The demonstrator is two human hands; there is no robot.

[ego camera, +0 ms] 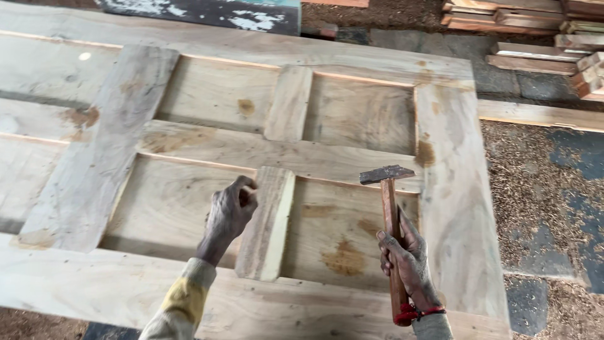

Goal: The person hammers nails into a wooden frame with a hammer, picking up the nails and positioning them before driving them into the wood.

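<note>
Here, left hand [230, 211] fingers clamp the short upright board [267, 223]; right hand [406, 258] fingers grip the hammer [390, 214].

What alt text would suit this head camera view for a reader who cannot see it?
A person's right hand holds a wooden-handled hammer upright, while the left hand grips a short upright wooden slat in a large unfinished pale wooden panelled door frame lying flat. Sawdust-strewn ground and stacked timber planks lie beyond.
</note>
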